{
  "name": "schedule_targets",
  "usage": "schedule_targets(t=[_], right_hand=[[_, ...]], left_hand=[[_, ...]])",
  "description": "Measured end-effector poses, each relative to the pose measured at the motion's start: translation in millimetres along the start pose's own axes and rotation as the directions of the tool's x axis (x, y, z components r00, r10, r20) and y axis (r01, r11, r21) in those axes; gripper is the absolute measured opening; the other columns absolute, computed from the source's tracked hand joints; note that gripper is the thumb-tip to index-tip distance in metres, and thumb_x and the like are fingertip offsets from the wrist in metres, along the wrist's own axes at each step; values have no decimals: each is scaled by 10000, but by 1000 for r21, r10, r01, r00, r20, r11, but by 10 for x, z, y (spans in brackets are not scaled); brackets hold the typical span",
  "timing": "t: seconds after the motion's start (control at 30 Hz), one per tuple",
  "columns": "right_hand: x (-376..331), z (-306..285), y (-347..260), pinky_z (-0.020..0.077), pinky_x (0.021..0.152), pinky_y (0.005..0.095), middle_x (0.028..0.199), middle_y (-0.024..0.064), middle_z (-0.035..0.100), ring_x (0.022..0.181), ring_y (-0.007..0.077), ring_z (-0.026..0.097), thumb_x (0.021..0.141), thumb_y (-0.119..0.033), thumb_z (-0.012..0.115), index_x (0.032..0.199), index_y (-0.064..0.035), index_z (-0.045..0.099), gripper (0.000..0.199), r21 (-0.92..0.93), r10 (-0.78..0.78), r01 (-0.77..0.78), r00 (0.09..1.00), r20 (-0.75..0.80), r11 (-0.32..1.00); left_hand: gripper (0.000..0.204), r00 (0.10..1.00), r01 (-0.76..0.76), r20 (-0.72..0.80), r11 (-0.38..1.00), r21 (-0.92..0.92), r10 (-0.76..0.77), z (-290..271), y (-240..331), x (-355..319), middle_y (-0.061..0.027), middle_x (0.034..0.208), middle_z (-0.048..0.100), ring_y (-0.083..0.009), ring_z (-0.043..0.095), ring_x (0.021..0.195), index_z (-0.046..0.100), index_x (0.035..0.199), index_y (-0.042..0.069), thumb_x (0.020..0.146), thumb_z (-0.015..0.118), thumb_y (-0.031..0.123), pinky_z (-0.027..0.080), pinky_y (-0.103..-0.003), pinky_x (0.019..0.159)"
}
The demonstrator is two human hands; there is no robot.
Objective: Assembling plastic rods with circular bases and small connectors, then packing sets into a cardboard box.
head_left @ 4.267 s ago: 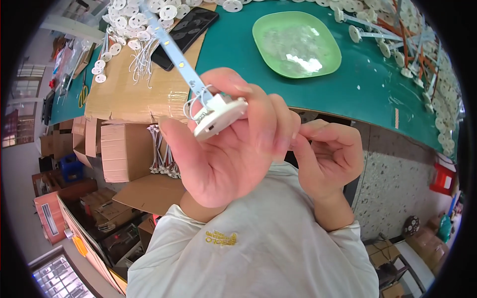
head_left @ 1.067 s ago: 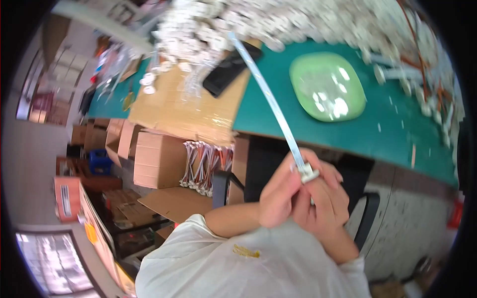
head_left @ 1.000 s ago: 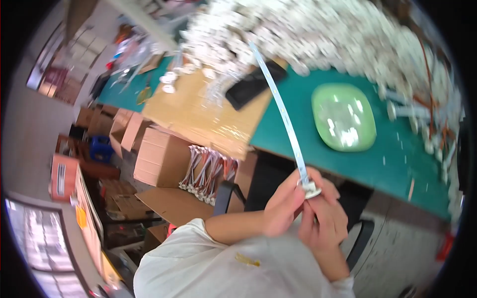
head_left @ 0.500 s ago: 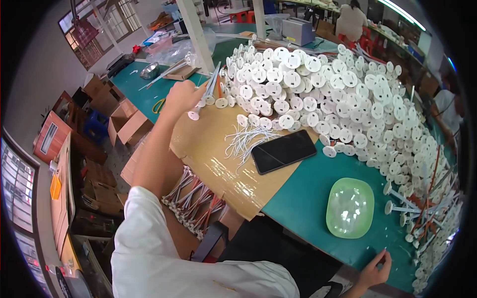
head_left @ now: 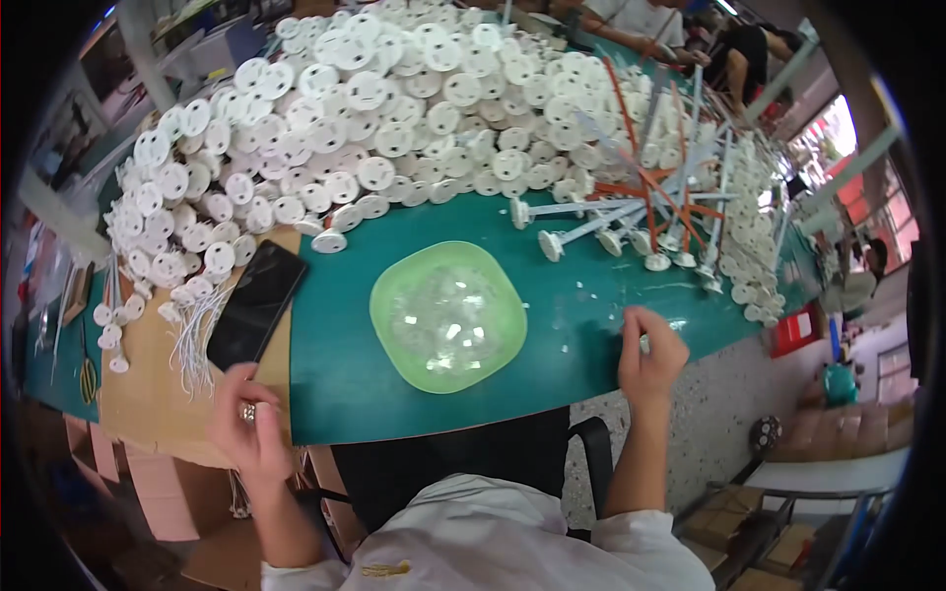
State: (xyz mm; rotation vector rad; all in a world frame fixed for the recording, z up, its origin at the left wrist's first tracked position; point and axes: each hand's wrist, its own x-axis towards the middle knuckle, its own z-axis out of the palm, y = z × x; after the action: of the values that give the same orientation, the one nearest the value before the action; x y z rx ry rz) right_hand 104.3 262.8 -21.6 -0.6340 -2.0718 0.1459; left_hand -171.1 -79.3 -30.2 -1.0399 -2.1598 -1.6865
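My left hand (head_left: 251, 426) hovers by the front edge of a brown cardboard sheet (head_left: 148, 379), fingers loosely curled and apart. It holds nothing visible; a ring-like band shows on a finger. My right hand (head_left: 652, 362) is over the right front of the green table, thumb and fingertips drawn together. A small pale spot shows at its fingers, too small to name. Between the hands stands a light green bowl (head_left: 389, 340) with clear shiny contents. Right of it lie several loose white disc-headed pieces (head_left: 550, 246) with grey and orange strips.
A big heap of white disc-headed pieces (head_left: 394, 138) spans the far side. A black phone (head_left: 258, 305) lies on the cardboard beside thin white strands (head_left: 200, 340). Yellow-handled scissors (head_left: 89, 380) lie far left. Other people (head_left: 641, 25) sit beyond the heap. A chair armrest (head_left: 594, 458) is near my right arm.
My view has swung to the right. My left hand has left the strips and discs at the far left and come back to the front edge. My right hand has moved forward over the table.
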Motion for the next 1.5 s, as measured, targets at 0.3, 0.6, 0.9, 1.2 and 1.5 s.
schedule_targets(t=[0.3, 0.6, 0.9, 1.2, 1.5], right_hand=[[1195, -242, 997, 509, 725, 414, 830, 121, 670, 813, 322, 650, 770, -199, 767, 972, -64, 718, 247, -439, 93, 24, 966, 243, 898], [1826, -411, 1514, 524, 705, 423, 823, 159, 691, 758, 343, 665, 816, -205, 692, 900, -49, 716, 178, -380, -21, 174, 927, 375, 909], [1489, -1211, 633, 363, 471, 214, 639, -11, 551, 533, 44, 492, 956, -159, 608, 877, 0, 606, 178, 281, 282, -184, 888, -362, 942], [244, -1018, -1305, 349, 412, 195, 593, -6, 527, 428, 47, 459, 900, 46, 585, 918, 34, 575, 23, 660, 262, -283, 956, 133, 695], [-487, -907, -1266, 404, 573, 291, 833, 48, 609, 660, 193, 515, 659, -137, 817, 984, 16, 699, 379, 649, -331, 184, 937, 112, 738]], left_hand=[[72, 995, -100, 31, 983, 155, 97, 330, 119, -72, -108, 661, 581, -167, 555, 588, 646, 859, -35, 843, 649, 35, 411, -271, 537], [111, 999, -23, 50, 993, 114, 17, 292, 144, -17, -98, 639, 588, -154, 535, 537, 629, 816, -46, 853, 673, 50, 403, -273, 516], [145, 954, -236, -152, 960, 150, 258, 686, 655, -266, -114, 724, 614, -247, 592, 614, 644, 919, -11, 788, 700, 14, 470, -320, 580], [747, 801, -446, 345, 872, -201, 489, 1556, 1450, -884, -167, 1060, 622, -354, 610, 954, 419, 1359, -42, 721, 769, 128, 498, -442, 849], [786, 653, 757, 733, 119, -643, -192, 1094, 1534, -1299, -76, 774, 584, -163, 561, 669, 95, 1494, 23, 841, 523, 111, 453, -291, 645]])
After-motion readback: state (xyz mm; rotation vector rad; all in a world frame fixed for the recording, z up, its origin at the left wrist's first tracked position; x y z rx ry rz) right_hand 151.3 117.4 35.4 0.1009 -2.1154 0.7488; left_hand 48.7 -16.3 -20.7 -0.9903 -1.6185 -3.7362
